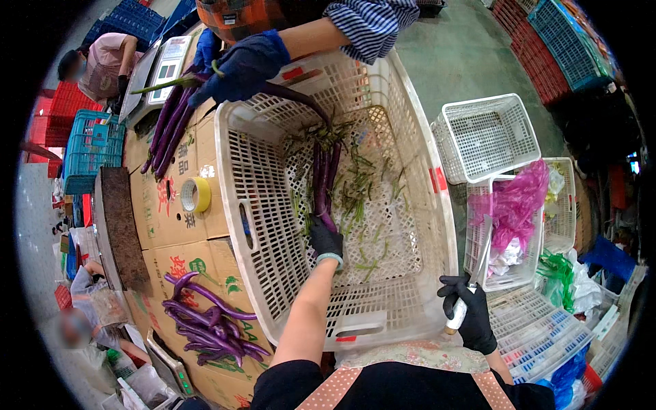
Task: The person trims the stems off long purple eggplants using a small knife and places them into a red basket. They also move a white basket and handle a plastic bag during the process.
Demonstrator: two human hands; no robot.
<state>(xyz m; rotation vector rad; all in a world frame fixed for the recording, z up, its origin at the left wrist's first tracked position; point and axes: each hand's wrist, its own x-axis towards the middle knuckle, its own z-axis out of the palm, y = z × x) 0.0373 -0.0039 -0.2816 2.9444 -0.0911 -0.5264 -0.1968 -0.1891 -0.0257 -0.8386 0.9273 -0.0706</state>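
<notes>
My left hand, in a black glove, reaches down into a big white plastic crate. Its fingers close around the lower ends of a few long purple eggplants at the crate's bottom. Green stem scraps litter the slatted floor around them. Outside the crate's near right corner, my right hand, also black-gloved, grips a knife by its white handle; the blade points up and away. Across the crate a co-worker's blue-gloved hand holds eggplants by their stems.
Cardboard on the left bears an eggplant pile, a yellow tape roll and a scale. Right of the crate stand smaller white baskets, one with a pink plastic bag. Other people work at the far left.
</notes>
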